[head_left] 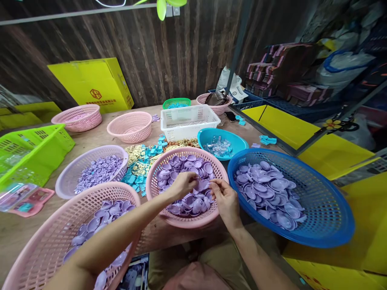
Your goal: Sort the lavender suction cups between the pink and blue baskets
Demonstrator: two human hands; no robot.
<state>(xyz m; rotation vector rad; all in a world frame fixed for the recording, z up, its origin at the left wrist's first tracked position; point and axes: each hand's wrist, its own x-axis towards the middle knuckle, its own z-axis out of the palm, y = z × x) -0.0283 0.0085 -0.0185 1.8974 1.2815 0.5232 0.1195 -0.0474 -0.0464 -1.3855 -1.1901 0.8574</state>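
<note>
My left hand [185, 184] and my right hand [224, 196] meet over the middle pink basket [155, 201], fingers pinched. Between their fingertips is a purple oval plastic piece [203, 185], shaped like a shallow dish. Any smaller part at my left fingertips is too small to make out. Below the hands, the basket holds many similar purple pieces [184, 206]. To the right stands a blue basket [328, 219] with a heap of purple oval pieces [267, 189]. My left forearm passes over a large pink basket [45, 237] that also contains purple pieces [96, 221].
Left lies a lilac basket [68, 177] of small purple parts. Behind are cream and turquoise parts [136, 161], a turquoise bowl [238, 141] of clear parts, a white basket [190, 121] and an upright pink basket [130, 125]. A green crate [45, 157] borders the far left.
</note>
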